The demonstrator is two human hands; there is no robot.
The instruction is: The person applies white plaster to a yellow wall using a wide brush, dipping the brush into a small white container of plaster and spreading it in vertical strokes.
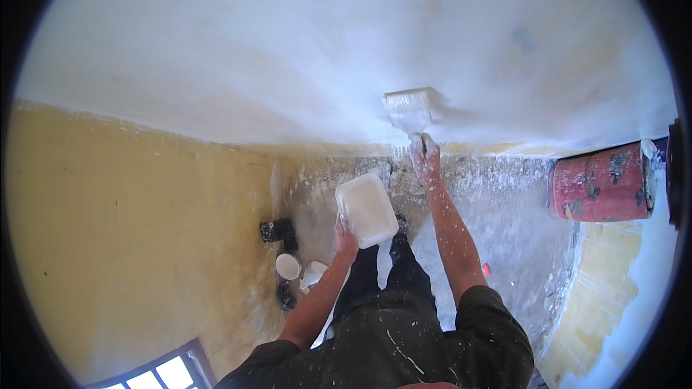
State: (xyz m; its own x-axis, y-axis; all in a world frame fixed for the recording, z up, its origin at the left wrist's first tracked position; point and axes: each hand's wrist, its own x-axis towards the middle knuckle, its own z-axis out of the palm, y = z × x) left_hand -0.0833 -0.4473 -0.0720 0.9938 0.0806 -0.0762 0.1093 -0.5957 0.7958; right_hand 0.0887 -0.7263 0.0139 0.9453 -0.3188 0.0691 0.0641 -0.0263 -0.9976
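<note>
My right hand [426,153] is closed round the handle of a wide paintbrush [408,109], whose whitened bristles lie against or very near the wall [303,50] in front of me. White covers most of that wall, with faint yellowish patches showing through. My left hand [346,234] grips the left side of a white rectangular tub [367,210] with pale liquid in it, held out over the floor. White specks dot both forearms and my dark shirt.
A dented red drum [602,184] stands at the right by the wall. On the left floor are a white round bucket [288,266], a black container [274,230] and a pale bag-like thing [313,275]. A yellow wall [137,223] rises at left, with a window [166,374] below.
</note>
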